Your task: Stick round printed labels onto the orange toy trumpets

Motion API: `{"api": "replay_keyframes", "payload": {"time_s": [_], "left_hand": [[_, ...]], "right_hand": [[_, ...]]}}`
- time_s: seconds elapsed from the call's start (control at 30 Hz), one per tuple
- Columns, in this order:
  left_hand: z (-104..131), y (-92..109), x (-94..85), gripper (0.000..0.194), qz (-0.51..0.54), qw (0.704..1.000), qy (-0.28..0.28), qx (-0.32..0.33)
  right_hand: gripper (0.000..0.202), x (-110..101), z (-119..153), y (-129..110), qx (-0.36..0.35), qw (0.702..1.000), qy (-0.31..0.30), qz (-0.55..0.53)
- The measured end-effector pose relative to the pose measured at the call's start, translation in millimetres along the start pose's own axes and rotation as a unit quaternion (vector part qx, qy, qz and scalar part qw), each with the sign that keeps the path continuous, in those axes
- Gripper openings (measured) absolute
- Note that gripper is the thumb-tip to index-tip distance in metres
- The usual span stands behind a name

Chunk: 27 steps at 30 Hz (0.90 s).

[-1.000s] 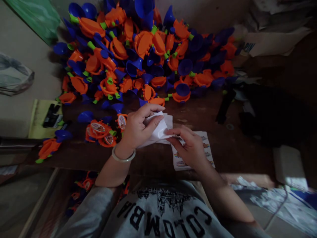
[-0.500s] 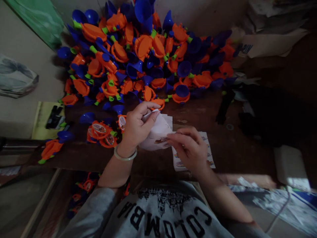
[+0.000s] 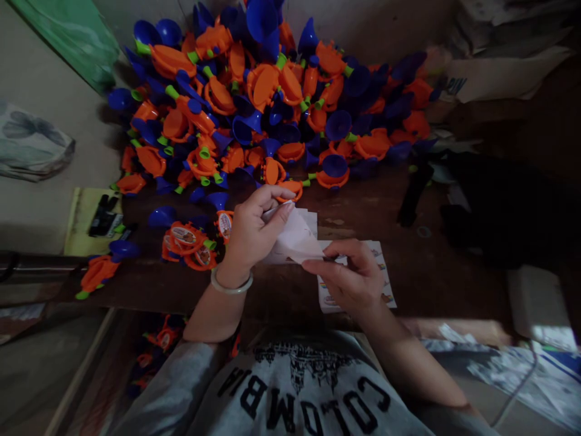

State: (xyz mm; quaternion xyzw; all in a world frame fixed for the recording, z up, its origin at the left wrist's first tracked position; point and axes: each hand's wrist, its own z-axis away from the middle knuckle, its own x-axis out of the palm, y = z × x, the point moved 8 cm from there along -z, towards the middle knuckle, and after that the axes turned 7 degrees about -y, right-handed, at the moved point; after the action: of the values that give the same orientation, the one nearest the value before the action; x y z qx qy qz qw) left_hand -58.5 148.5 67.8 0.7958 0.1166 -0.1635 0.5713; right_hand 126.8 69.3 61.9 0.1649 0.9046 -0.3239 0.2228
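My left hand, with a pale bangle at the wrist, grips a white sticker sheet between thumb and fingers above the table. My right hand is closed in a pinch at the sheet's right corner, which is bent toward it; a small dark sliver shows between its fingers, too unclear to name. Below the right hand lies a stack of printed sticker sheets. Left of my left hand are orange and blue toy trumpets bearing oval stickers.
A big heap of toy trumpets fills the back of the dark table. One more trumpet lies at the left, near black markers on yellow paper. A black cloth-like bundle sits at the right.
The sheet's right part has bent over toward my right hand, hiding the printed pictures seen before. My right hand has shifted slightly; my left hand keeps its grip.
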Motion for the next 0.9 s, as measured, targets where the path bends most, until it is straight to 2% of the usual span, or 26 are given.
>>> {"api": "replay_keyframes", "payload": {"time_s": [0.07,0.2,0.27,0.33,0.4,0.47,0.53,0.6,0.7,0.9], "left_hand": [[-1,1,-1.3,0.011,0.011,1.0,0.004,-0.002],[-2,2,-1.0,0.013,-0.009,1.0,-0.002,-0.003],[-4,0,-5.4,0.013,-0.038,0.999,0.019,0.004],[-7,-3,-12.1,0.011,-0.064,0.997,0.049,0.01],[-10,-9,-15.7,0.01,-0.063,0.996,0.058,0.006],[-12,-15,-14.8,0.011,-0.04,0.998,0.046,-0.004],[-13,-18,-12.8,0.011,-0.024,0.999,0.043,-0.011],[-13,-19,-10.1,0.012,-0.02,0.999,0.041,-0.016],[-13,-19,-5.6,0.012,-0.015,0.999,0.033,-0.023],[-17,-27,7.5,0.011,0.005,0.999,-0.034,-0.035]], "right_hand": [[0.026,0,3,-1,-0.011,1.0,0.004,-0.013],[0.029,-5,5,2,0.024,0.999,0.009,-0.045],[0.029,-11,4,-1,0.016,0.997,0.006,-0.073],[0.025,-22,4,0,0.017,0.991,0.039,-0.128],[0.03,-28,5,11,0.058,0.982,0.061,-0.172],[0.049,-23,4,21,0.086,0.983,0.037,-0.156],[0.074,-9,3,27,0.086,0.989,-0.033,-0.117],[0.085,3,4,30,0.078,0.989,-0.072,-0.101],[0.088,12,7,31,0.075,0.989,-0.089,-0.096],[0.081,8,9,31,0.096,0.99,-0.074,-0.066]]}}
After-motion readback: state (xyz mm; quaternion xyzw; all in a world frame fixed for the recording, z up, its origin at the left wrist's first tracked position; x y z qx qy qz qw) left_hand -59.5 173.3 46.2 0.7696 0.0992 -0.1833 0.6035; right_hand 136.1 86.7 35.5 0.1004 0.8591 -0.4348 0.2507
